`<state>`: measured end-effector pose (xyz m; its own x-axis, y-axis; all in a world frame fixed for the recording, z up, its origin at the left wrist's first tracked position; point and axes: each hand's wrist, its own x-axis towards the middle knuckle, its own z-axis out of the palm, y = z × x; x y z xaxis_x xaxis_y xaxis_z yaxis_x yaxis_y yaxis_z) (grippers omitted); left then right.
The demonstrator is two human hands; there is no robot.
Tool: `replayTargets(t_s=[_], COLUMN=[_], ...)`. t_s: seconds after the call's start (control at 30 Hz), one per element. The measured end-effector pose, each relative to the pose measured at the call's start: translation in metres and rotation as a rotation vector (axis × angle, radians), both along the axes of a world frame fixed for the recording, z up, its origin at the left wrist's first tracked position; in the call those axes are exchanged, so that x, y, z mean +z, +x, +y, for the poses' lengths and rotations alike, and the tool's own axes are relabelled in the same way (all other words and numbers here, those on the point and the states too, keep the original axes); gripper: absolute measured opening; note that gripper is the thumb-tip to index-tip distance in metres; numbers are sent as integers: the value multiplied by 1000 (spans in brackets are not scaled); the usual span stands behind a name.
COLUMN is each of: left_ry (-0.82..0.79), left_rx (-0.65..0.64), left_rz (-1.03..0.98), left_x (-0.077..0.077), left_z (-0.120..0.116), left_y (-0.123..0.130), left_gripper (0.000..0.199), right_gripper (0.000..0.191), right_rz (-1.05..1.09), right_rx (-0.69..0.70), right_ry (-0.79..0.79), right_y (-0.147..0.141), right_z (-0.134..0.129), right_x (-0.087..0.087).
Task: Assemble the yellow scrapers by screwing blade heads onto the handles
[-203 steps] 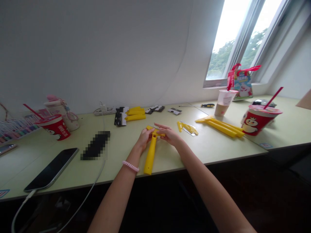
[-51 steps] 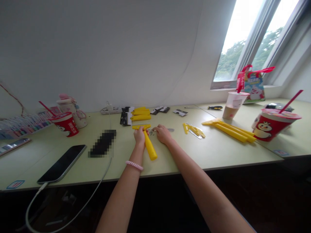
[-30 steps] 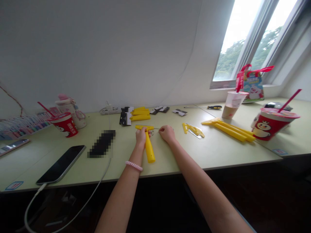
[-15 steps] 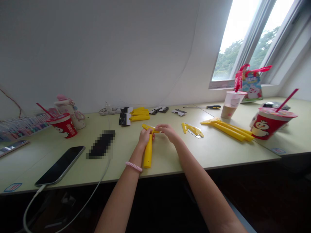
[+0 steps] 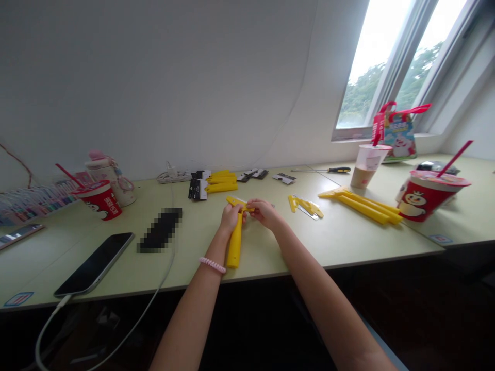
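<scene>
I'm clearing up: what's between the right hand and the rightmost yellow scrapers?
Head view: something grey by the right hand, then yellow pieces and pale sheeting.

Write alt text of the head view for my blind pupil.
The left hand holds a yellow T-shaped plastic tool at a pale green table, the right hand at its crossbar. Red printed cups stand at both sides.

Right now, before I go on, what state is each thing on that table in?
Left hand: closed around the yellow tool near its crosspiece
Right hand: fingers at the crosspiece, grip partly hidden
Yellow tool: held, handle toward the person
Phone: screen dark, cable plugged in
Screwdriver: lying flat
Clear cup: upright, partly full
Right red cup: upright, straw in
</scene>
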<state>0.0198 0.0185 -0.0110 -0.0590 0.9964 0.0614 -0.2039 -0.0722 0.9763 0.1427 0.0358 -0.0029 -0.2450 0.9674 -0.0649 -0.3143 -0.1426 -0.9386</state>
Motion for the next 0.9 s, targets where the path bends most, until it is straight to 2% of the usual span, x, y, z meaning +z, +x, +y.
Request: replayTargets(t_s=[0.17,0.33,0.5,0.57,0.63,0.7,0.73,0.8,0.9], left_ry=[14,1,-40,-70,-11,184,322,526,598], left_rx=[9,-6,-23,90,319,550,609,587,377], left_rz=[-8,-19,52,181,380,626,751,998,1337], left_x=[1,2,2,2,4,9,13,19,25], left_z=[-1,-2,-1,-3,-9,-20,-27,-42,-59], left_y=[1,2,2,1,-1,-3,-5,-6,-5], left_gripper=[10,9,10,21,41,57,58,51,41], right_gripper=[25,7,10,10,10,10,10,8,7], right_rz=[22,22,-46,-55,-61,-67,-70,-70,-62], right_rx=[2,11,-72,-107,-129,-150,-156,-161,-158], right_ry=[-41,-197,-194,-189,-190,-192,-195,-197,-198], right_y=[0,3,2,1,1,1,1,2,2], right_z=[-3,3,5,5,6,6,7,7,7], right_x=[4,3,0,0,-1,-1,-2,-2,-2])
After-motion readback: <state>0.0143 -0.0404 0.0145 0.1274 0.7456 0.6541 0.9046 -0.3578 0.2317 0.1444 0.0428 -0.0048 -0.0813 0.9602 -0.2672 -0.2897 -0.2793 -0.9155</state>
